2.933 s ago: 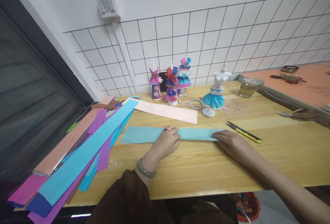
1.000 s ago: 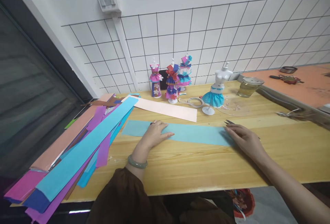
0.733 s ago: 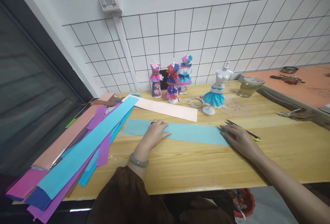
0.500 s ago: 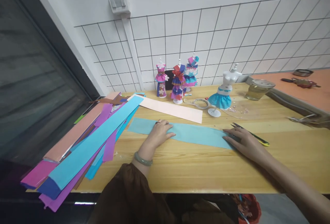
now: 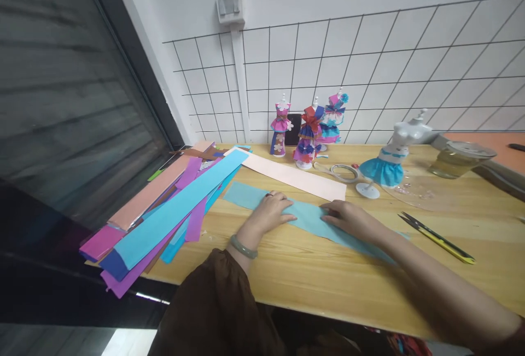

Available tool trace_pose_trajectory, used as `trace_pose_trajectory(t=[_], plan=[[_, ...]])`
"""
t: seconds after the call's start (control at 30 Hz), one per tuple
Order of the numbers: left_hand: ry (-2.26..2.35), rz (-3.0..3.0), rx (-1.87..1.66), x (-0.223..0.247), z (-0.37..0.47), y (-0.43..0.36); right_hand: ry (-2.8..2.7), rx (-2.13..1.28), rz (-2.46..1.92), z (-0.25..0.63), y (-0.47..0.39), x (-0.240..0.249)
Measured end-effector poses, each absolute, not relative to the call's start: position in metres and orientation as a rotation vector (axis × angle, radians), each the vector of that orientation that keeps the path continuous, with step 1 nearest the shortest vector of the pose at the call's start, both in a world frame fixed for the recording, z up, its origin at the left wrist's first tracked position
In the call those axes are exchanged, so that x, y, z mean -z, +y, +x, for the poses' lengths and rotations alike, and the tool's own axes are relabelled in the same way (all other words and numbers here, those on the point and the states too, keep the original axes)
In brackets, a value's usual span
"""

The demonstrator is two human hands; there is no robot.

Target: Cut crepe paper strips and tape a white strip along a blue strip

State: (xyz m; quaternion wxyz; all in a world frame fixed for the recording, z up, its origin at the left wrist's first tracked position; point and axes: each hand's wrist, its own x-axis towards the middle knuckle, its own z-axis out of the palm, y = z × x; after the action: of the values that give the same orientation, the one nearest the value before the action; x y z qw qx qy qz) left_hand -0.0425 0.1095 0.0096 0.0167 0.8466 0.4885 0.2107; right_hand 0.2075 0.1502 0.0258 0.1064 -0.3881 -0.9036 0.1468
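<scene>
A long pale-blue strip of crepe paper (image 5: 307, 216) lies flat across the wooden table in front of me. My left hand (image 5: 271, 209) rests on the strip left of its middle, fingers lying flat. Further right, my right hand (image 5: 348, 218) touches the same strip with its fingers stretched out; the hand and forearm cover part of the paper's right end. Right of that forearm is a slim black-and-yellow tool with two pointed tips (image 5: 438, 238).
Folded coloured paper strips (image 5: 176, 211) pile up on the left, overhanging the front edge. A pale-pink strip (image 5: 295, 174) lies behind the blue one. Several dressed mannequins (image 5: 309, 134), a tape roll (image 5: 343, 173), a mannequin with a blue skirt (image 5: 383, 170) and a plastic cup (image 5: 459, 160) stand at the back.
My right hand has slid left along the strip, closer to my left hand. The left hand stays on the paper. The whole view has shifted as my head turned left.
</scene>
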Motion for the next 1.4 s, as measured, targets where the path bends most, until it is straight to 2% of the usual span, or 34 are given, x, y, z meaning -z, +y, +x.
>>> trace_pose_trajectory(t=[0.1,0.23,0.4,0.57,0.67,0.9,1.17,1.4], plan=[[1.506,2.633,-0.707,-0.011,-0.043,0.109,-2.669,-0.485,-1.158,0.187,0.148,-0.027],[1.48,2.601,-0.869,-0.018,-0.04,0.108,-2.622,-0.376,-1.088,0.175,0.149,-0.028],[1.371,2.491,-1.125,-0.03,-0.028,0.098,-2.402,-0.434,-1.25,0.172,0.154,-0.032],[1.226,2.184,-0.881,-0.029,-0.017,0.087,-2.186,-0.549,-1.242,0.167,0.156,-0.04],[1.167,1.746,-0.796,-0.022,-0.013,0.091,-2.033,-0.728,-1.224,0.162,0.153,-0.044],[0.66,0.778,-1.035,-0.02,-0.011,0.107,-1.611,-1.354,-1.173,0.152,0.136,-0.052],[0.57,0.343,-1.233,-0.016,-0.027,0.117,-1.28,-1.869,-1.024,0.146,0.108,-0.069],[0.635,0.061,-1.596,-0.02,-0.047,0.129,-1.107,-1.985,-1.012,0.157,0.109,-0.066]])
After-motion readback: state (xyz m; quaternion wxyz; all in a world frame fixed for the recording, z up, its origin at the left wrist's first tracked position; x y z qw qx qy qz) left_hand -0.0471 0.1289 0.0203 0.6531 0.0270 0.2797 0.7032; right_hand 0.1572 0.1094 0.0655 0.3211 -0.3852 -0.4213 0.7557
